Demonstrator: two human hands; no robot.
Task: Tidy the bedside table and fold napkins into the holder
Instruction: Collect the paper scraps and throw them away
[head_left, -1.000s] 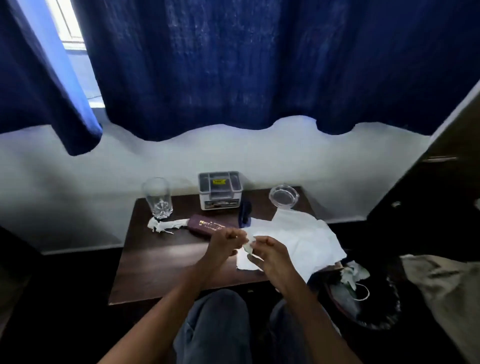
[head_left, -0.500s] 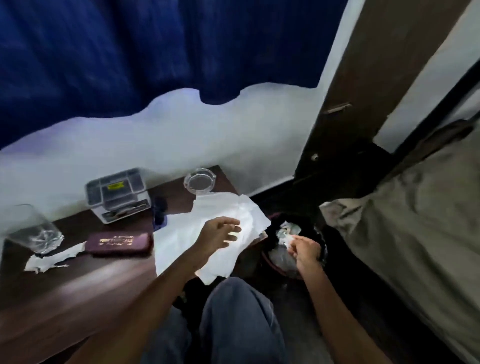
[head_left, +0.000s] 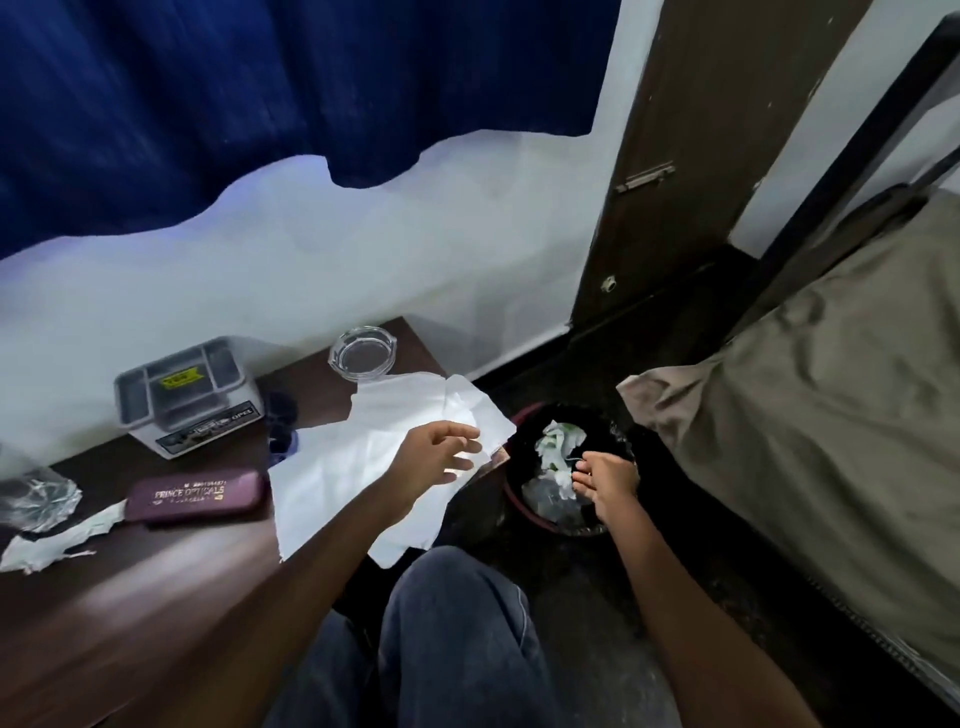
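White napkins (head_left: 358, 462) lie spread over the right end of the dark wooden bedside table (head_left: 156, 597) and hang over its edge. My left hand (head_left: 439, 457) hovers above them, fingers apart, holding nothing. My right hand (head_left: 608, 480) is over the dark waste bin (head_left: 519, 499) on the floor, fingers loosely apart and empty; crumpled white paper (head_left: 558, 447) lies inside the bin. A torn paper scrap (head_left: 57, 540) lies at the table's left. The clear box-like napkin holder (head_left: 187, 395) stands by the wall.
A maroon spectacle case (head_left: 195, 496) lies mid-table, a drinking glass (head_left: 36, 496) at far left, a glass ashtray (head_left: 363, 356) at the back right, a small dark blue object (head_left: 280, 421) beside the holder. A bed with olive cover (head_left: 810, 426) is right; my knee (head_left: 457, 623) is below.
My view swung right. My right hand went from the napkins down to the bin and let go of the small crumpled piece; my left hand stayed over the napkins.
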